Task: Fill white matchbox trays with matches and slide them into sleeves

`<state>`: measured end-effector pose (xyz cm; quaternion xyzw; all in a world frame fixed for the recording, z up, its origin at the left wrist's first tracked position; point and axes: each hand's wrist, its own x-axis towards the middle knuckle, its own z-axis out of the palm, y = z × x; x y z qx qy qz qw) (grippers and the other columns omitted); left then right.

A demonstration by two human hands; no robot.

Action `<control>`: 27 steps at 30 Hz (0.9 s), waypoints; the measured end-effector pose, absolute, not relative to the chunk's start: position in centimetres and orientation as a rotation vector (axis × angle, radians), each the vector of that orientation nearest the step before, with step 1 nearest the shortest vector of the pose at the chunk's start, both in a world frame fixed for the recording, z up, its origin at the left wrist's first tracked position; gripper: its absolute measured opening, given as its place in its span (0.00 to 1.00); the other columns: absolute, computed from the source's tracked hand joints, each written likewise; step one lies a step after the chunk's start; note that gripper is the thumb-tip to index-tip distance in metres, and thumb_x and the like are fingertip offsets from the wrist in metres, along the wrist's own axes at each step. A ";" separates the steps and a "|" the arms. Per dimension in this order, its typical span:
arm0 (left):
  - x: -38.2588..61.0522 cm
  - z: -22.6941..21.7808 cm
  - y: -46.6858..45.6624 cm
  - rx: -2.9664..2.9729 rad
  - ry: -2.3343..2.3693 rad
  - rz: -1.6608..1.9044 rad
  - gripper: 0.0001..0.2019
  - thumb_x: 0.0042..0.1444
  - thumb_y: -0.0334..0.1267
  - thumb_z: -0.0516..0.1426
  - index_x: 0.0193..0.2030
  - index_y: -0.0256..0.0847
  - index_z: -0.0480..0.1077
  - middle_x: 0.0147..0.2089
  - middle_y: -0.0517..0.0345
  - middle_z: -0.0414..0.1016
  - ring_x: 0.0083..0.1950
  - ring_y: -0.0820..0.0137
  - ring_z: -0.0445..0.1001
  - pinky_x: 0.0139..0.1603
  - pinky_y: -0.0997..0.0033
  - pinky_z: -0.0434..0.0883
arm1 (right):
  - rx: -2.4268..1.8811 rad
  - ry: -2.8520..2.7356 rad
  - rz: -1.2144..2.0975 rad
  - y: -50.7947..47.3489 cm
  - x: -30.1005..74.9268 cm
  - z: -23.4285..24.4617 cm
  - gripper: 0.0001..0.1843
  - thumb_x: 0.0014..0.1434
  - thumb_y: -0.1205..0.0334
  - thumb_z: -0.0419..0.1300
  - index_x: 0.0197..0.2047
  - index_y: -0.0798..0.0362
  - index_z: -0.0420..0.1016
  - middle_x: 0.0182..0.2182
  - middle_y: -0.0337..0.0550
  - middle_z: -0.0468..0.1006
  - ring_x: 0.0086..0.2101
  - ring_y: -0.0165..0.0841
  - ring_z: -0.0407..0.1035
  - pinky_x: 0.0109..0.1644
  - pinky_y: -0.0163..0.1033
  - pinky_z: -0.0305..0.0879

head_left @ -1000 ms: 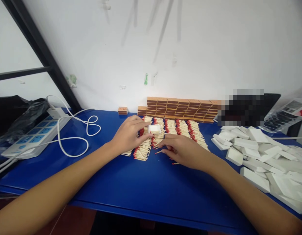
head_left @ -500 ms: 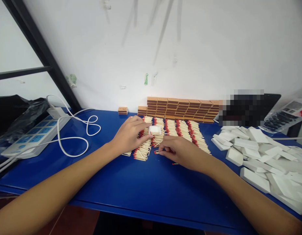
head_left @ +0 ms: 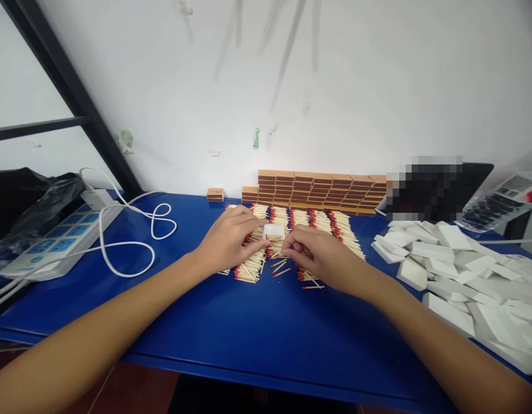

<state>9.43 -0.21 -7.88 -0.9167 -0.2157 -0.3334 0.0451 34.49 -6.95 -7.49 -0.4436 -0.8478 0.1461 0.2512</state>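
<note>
My left hand (head_left: 231, 238) grips a small white matchbox tray (head_left: 274, 229) by its left side, thumb below and fingers above. A few matches show along the tray's near edge. Just to the right, my right hand (head_left: 315, 250) is pinched at the fingertips on matches (head_left: 274, 253) in front of the tray; how many it holds is hidden. Rows of red-headed matches (head_left: 320, 221) lie behind and around both hands. Several loose matches (head_left: 280, 267) lie on the blue table (head_left: 249, 328) below the right fingertips.
Stacked matchboxes (head_left: 320, 187) line the wall, with a single matchbox (head_left: 215, 194) standing to their left. White trays (head_left: 459, 276) are heaped at right, near a dark tablet (head_left: 442, 190) and a plastic bottle (head_left: 498, 201). A power strip (head_left: 68, 236) and white cable (head_left: 128, 244) occupy the left.
My right hand has shifted slightly up and away from the loose matches, uncovering several of them on the table. The left hand stays in place with the tray.
</note>
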 end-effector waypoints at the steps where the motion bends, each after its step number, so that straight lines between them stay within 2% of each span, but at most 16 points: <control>1: 9.5 -7.9 -0.2 -2.802 -0.645 -1.018 0.18 0.66 0.46 0.63 0.57 0.38 0.76 0.43 0.51 0.83 0.50 0.58 0.75 0.52 0.55 0.73 | -1.211 -2.312 0.404 -6.9 34.5 -7.5 0.06 0.70 0.65 0.59 0.39 0.51 0.74 0.32 0.39 0.73 0.32 0.31 0.65 0.35 0.36 0.60; 5: 9.5 -7.8 -0.2 -2.790 -0.636 -1.024 0.17 0.66 0.46 0.63 0.57 0.39 0.76 0.43 0.51 0.83 0.50 0.58 0.76 0.52 0.55 0.73 | -1.190 -2.413 0.525 -7.1 34.6 -7.4 0.03 0.68 0.65 0.62 0.41 0.50 0.77 0.31 0.37 0.73 0.31 0.31 0.66 0.34 0.36 0.60; 8: 9.4 -7.8 -0.2 -2.785 -0.630 -1.032 0.17 0.67 0.45 0.63 0.57 0.40 0.76 0.44 0.52 0.83 0.50 0.58 0.76 0.52 0.55 0.73 | -1.190 -2.478 0.558 -7.5 34.5 -7.4 0.04 0.67 0.66 0.64 0.45 0.49 0.79 0.33 0.39 0.74 0.32 0.32 0.67 0.35 0.37 0.62; 17: 9.5 -7.8 -0.3 -2.790 -0.625 -1.020 0.17 0.66 0.45 0.63 0.57 0.39 0.76 0.43 0.51 0.83 0.50 0.58 0.76 0.52 0.55 0.73 | -1.247 -2.476 0.573 -7.6 34.0 -7.6 0.05 0.68 0.66 0.62 0.38 0.50 0.77 0.33 0.39 0.75 0.32 0.32 0.68 0.34 0.37 0.62; 21: 9.5 -7.9 -0.2 -2.798 -0.617 -1.023 0.17 0.66 0.45 0.64 0.58 0.40 0.76 0.43 0.52 0.83 0.49 0.58 0.75 0.51 0.55 0.73 | -1.236 -2.480 0.565 -7.7 34.1 -7.6 0.06 0.70 0.65 0.61 0.38 0.50 0.75 0.35 0.40 0.77 0.34 0.32 0.70 0.36 0.37 0.63; 27: 9.6 -7.9 -0.3 -2.799 -0.607 -1.030 0.17 0.66 0.46 0.63 0.57 0.39 0.76 0.43 0.51 0.83 0.48 0.58 0.76 0.51 0.55 0.73 | -1.202 -2.252 0.331 -7.2 34.4 -7.1 0.06 0.71 0.61 0.60 0.40 0.50 0.74 0.35 0.40 0.73 0.32 0.32 0.66 0.35 0.37 0.62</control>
